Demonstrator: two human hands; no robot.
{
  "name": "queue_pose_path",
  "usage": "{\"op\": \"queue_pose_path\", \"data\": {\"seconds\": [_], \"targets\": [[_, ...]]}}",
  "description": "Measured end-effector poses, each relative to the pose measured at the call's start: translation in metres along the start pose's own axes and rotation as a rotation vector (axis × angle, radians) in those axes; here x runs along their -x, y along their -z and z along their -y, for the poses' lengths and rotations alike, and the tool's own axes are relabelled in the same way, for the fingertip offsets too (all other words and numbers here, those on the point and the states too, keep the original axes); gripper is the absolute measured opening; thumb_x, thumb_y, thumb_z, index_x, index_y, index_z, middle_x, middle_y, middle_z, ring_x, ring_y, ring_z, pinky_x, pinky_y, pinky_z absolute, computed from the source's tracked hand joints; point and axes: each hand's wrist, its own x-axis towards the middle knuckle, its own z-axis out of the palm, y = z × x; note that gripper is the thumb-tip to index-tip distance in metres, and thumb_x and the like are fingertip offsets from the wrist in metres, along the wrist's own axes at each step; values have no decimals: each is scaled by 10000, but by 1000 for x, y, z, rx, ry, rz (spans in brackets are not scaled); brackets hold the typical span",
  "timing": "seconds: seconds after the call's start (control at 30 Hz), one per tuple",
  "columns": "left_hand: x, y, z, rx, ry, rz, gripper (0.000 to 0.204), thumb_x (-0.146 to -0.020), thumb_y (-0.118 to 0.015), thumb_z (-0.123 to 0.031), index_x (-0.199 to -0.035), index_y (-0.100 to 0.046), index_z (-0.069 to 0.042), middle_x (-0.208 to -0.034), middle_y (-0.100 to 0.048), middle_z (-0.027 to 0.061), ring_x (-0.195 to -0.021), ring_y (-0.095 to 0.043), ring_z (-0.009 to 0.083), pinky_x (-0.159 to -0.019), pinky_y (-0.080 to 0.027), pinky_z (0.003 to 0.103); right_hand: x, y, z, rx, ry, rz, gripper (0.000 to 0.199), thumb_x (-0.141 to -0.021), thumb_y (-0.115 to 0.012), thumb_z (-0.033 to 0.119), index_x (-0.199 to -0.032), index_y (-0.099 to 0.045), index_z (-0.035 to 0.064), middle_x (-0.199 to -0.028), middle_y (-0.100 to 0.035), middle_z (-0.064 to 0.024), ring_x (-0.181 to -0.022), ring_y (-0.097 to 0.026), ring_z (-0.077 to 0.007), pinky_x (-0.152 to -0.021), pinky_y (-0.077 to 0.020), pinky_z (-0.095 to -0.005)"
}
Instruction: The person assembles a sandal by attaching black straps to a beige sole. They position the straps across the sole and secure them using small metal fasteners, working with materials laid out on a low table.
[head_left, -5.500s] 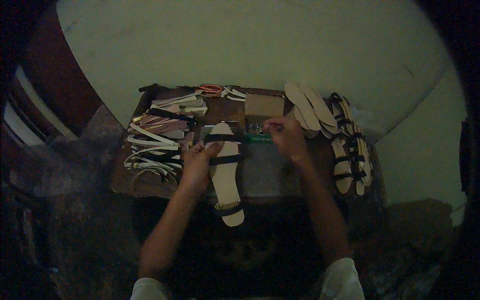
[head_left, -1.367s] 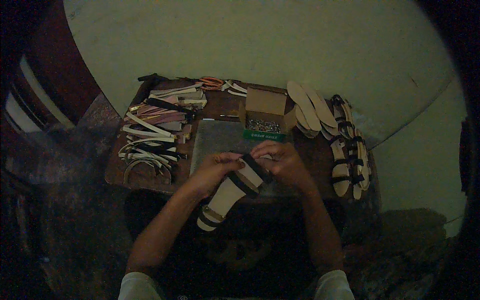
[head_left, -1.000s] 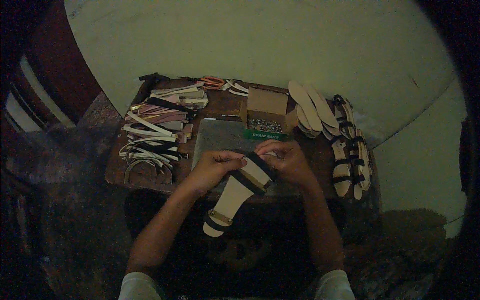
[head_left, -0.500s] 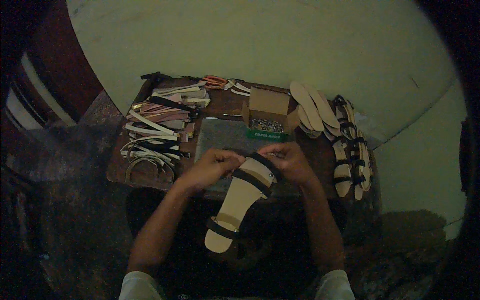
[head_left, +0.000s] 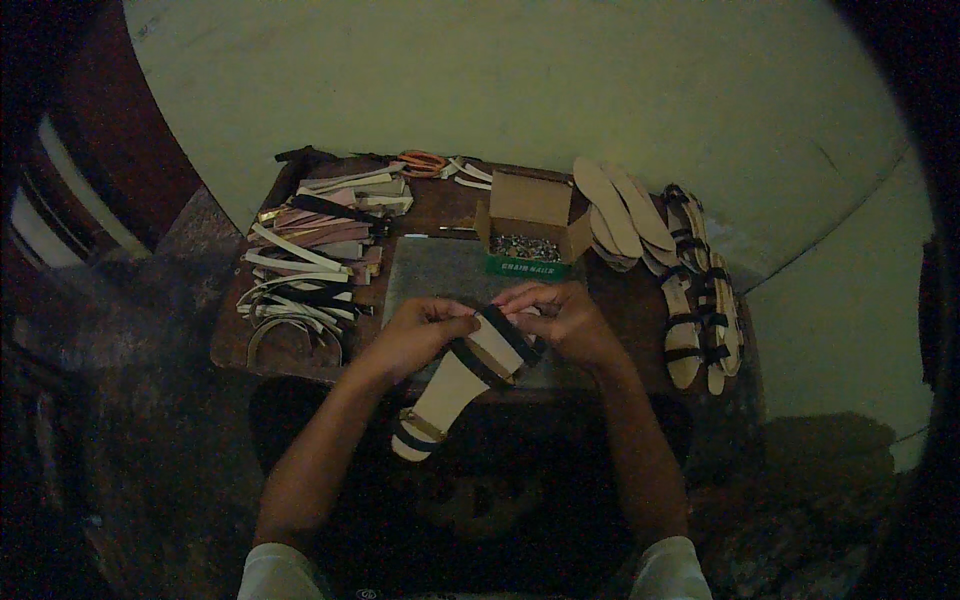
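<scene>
A beige sandal (head_left: pixel 451 389) with dark straps is held in front of me, tilted, its far end up to the right and its near end down to the left. My left hand (head_left: pixel 428 332) pinches the left edge of its far end. On the other side, my right hand (head_left: pixel 566 322) grips the same end by the dark strap (head_left: pixel 508 332), fingers closed around it. Beneath both hands lies a grey slab (head_left: pixel 428 270) on the dark wooden table (head_left: pixel 225 335). The fingertips partly cover the sandal's far end.
An open cardboard box (head_left: pixel 532 200) of small metal pieces stands behind my hands. Strips of material (head_left: pixel 310 250) pile at left, with orange-handled scissors (head_left: pixel 423 163) at the back. Beige insoles (head_left: pixel 607 208) and strapped sandals (head_left: pixel 683 335) lie at right, before a pale wall (head_left: pixel 500 80).
The sandal's near end has swung up and to the left, so it lies more slanted. My right fingers have shifted left over the far strap.
</scene>
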Motion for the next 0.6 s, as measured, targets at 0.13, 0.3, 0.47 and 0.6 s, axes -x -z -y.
{"op": "queue_pose_path", "data": {"seconds": [0.13, 0.3, 0.47, 0.6], "targets": [[2, -1, 0, -19, -40, -12, 249, -851, -678, -205, -982, -695, 5, -900, -692, 52, -804, -613, 105, -738, -481, 261, -2, 3, -2, -22, 30, 56, 205, -775, -710, 69, -966, -703, -5, -1134, -651, -135, -1049, -616, -222, -906, -489, -334], [0, 1, 5, 57, -46, 20, 264, -845, -688, -214, -980, -693, 13, -881, -689, 41, -769, -601, 96, -700, -474, 253, -4, -2, 3, 150, 73, 56, 198, -728, -740, 21, -922, -705, -2, -1098, -660, -134, -1023, -625, -211, -873, -515, -325], [3, 2, -3, 46, 18, 15, 238, -844, -682, -200, -974, -703, -2, -854, -685, 27, -729, -579, 84, -669, -450, 236, -4, 1, -4, 174, 203, -8, 187, -732, -732, -1, -917, -704, 7, -1068, -662, -133, -988, -640, -218, -842, -528, -324], [2, 2, -3, -31, 11, 35, 205, -858, -663, -177, -975, -712, -15, -919, -700, 50, -840, -618, 114, -785, -479, 269, -4, -2, -2, 164, 223, 14, 174, -738, -739, 4, -908, -703, 8, -1040, -663, -125, -975, -641, -220, -836, -527, -324]]}}
